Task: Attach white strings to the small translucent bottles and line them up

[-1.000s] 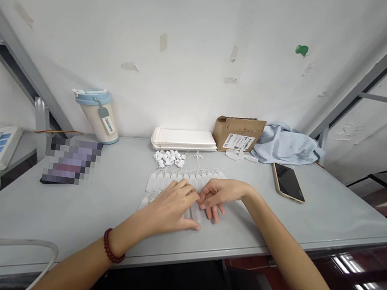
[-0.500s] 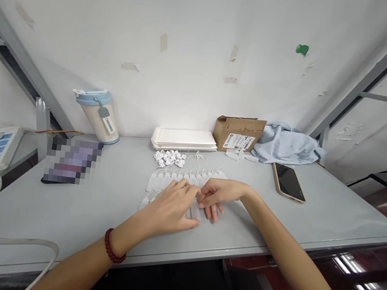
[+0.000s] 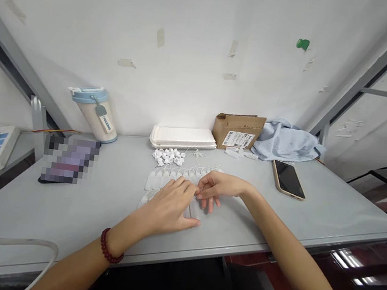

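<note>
The left hand (image 3: pixel 170 205), thumb apart from bent fingers, partly covers pale tags (image 3: pixel 155 181) on the tabletop (image 3: pixel 250 228); the right hand (image 3: pixel 214 188) curls beside it; whether either grip is closed on anything cannot be told

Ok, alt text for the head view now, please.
A person's bare left hand and right hand are close together over translucent, flat pieces on a smooth grey table. Beyond lie a row of white, round-topped tags with strings and a heap of small white cap-like parts; a cream, blue-lidded tumbler stands left, a black-screened phone lies right.
</note>
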Action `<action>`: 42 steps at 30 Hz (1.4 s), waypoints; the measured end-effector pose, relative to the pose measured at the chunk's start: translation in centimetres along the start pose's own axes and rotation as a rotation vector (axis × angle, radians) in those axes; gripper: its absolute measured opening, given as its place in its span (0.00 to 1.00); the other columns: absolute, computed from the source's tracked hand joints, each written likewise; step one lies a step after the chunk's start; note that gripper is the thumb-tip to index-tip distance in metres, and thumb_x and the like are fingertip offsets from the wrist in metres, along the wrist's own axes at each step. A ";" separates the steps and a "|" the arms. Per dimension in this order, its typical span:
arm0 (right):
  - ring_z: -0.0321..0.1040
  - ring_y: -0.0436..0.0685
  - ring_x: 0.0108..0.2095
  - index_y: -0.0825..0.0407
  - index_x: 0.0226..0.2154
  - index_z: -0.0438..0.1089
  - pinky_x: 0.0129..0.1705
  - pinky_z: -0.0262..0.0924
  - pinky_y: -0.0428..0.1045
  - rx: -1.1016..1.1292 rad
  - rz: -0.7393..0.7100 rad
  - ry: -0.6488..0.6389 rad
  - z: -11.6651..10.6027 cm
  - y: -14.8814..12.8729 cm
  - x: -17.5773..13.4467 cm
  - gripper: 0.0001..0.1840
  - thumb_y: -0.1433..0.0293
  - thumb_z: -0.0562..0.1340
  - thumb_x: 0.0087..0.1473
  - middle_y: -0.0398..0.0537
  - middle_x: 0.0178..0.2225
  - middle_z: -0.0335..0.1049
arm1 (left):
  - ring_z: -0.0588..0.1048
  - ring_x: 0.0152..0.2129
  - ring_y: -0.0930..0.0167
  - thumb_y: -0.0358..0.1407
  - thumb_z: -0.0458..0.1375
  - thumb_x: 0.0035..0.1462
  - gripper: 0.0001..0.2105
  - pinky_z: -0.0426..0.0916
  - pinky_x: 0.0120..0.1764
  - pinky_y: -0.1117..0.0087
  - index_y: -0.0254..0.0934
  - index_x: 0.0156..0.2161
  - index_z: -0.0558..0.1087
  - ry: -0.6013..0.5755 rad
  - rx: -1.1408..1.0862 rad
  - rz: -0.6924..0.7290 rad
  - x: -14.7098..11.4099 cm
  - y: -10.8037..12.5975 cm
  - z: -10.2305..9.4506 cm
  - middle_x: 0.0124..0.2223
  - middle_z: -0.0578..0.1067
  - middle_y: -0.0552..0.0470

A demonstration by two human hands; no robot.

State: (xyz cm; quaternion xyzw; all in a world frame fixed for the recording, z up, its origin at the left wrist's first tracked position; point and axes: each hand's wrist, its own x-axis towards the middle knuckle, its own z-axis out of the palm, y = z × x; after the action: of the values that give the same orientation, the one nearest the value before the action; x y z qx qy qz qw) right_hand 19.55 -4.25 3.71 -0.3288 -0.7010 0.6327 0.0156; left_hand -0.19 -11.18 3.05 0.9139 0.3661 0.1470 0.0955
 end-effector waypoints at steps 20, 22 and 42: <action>0.71 0.51 0.20 0.56 0.33 0.63 0.19 0.59 0.42 0.011 0.000 -0.059 0.2 0.2 0.3 0.17 0.61 0.65 0.47 0.44 0.23 0.72 | 0.64 0.40 0.62 0.45 0.62 0.48 0.20 0.62 0.43 0.60 0.37 0.42 0.64 -0.068 -0.017 -0.021 0.0 0.0 -0.4 0.42 0.67 0.47; 0.71 0.51 0.20 0.56 0.33 0.63 0.18 0.59 0.42 0.014 -0.003 -0.060 0.1 0.2 0.3 0.16 0.62 0.65 0.47 0.44 0.24 0.72 | 0.64 0.40 0.62 0.44 0.61 0.48 0.19 0.62 0.43 0.60 0.37 0.43 0.64 -0.080 -0.014 -0.038 0.0 0.1 -0.5 0.42 0.67 0.47; 0.72 0.52 0.21 0.56 0.31 0.63 0.19 0.59 0.42 -0.024 0.023 -0.042 0.3 0.2 0.5 0.19 0.62 0.68 0.42 0.43 0.23 0.72 | 0.64 0.41 0.62 0.39 0.58 0.50 0.14 0.62 0.44 0.59 0.36 0.42 0.65 -0.099 0.007 -0.048 0.0 0.2 -0.2 0.42 0.68 0.46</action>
State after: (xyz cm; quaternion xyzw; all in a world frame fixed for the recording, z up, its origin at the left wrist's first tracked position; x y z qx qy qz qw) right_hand 19.17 -4.25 3.27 -0.3238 -0.7048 0.6311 -0.0102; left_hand -0.19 -11.29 3.31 0.9115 0.3831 0.0978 0.1136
